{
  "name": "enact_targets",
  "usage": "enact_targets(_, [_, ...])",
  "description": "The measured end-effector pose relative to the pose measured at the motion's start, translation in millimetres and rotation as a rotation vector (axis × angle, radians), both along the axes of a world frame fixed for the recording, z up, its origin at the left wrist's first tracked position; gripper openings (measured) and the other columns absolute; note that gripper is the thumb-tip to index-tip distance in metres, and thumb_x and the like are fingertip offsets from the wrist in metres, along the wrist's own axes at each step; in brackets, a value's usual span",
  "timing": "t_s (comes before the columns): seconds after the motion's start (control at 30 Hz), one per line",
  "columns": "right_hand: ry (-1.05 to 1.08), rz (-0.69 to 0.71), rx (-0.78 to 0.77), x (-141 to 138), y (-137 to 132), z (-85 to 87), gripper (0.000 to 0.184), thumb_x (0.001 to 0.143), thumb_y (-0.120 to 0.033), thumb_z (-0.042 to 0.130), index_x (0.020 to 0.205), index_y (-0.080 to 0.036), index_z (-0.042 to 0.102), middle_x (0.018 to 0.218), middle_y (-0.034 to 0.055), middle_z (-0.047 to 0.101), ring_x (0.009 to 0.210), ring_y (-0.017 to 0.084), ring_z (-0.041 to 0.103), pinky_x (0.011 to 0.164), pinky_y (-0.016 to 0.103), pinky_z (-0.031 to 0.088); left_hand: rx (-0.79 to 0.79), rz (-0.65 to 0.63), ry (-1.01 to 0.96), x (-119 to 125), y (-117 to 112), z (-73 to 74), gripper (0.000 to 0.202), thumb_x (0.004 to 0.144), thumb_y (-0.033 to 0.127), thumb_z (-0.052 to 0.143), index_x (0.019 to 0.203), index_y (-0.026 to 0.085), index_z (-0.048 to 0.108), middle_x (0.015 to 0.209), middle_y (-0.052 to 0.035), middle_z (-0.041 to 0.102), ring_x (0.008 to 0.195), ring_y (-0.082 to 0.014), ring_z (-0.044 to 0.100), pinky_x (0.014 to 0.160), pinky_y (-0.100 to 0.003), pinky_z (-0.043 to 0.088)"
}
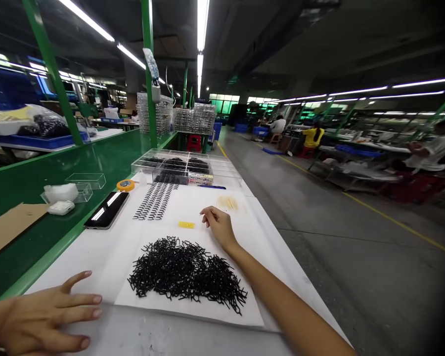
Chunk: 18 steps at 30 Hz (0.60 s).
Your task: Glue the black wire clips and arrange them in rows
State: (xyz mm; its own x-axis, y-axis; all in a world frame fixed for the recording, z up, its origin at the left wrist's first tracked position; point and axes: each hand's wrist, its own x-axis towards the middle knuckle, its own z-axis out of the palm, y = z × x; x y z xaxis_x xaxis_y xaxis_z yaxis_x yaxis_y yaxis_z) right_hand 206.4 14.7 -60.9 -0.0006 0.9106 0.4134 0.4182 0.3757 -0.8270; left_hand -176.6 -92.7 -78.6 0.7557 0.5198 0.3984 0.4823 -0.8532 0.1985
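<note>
My left hand (46,319) rests on the white table (92,252) at the lower left, fingers spread, with nothing in it. Beyond the pile, my right hand (218,226) is held with its fingers curled in, thumb close to the index finger; whatever may be between them is too small to make out. Just left of its fingertips lies a small flat yellow piece (186,225). A heap of small black forked pieces (181,272) covers the near part of a white sheet (128,295). Farther off, similar black pieces (155,202) lie in neat rows.
A clear divided tray (226,165) with black pieces stands at the back, a blue pen (212,187) before it. To the left lie an orange tape roll (125,185), a phone (107,210) and a white earbud case (61,207). A green post (149,74) rises behind. Other people sit at right.
</note>
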Motion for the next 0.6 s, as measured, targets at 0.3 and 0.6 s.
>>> enact_targets(0.3, [0.018, 0.118, -0.034, -6, -2, -1.3, 0.019, 0.094, -0.028, 0.049, 0.092, -0.011, 0.058, 0.082, 0.0027, 0.059, 0.066, 0.013, 0.059, 0.060, 0.028, 0.051, -0.203, 0.101, -0.036, 122, 92, 61.2, 0.018, 0.088, 0.022, 0.045, 0.103, 0.015, 0.053, 0.103, -0.0067, 0.056, 0.093, -0.0189, 0.055, 0.079, -0.039, 0.047])
enact_targets(0.6, [0.008, 0.108, -0.111, -12, -13, 10.1, 0.026, 0.095, -0.031, 0.047, 0.081, -0.012, 0.059, 0.070, -0.0003, 0.057, 0.059, 0.012, 0.056, 0.058, 0.026, 0.048, -0.466, -0.086, 0.119, 162, 137, 54.9, 0.016, 0.085, 0.026, 0.053, 0.094, 0.014, 0.057, 0.089, -0.0034, 0.058, 0.080, -0.0159, 0.056, 0.072, -0.034, 0.048])
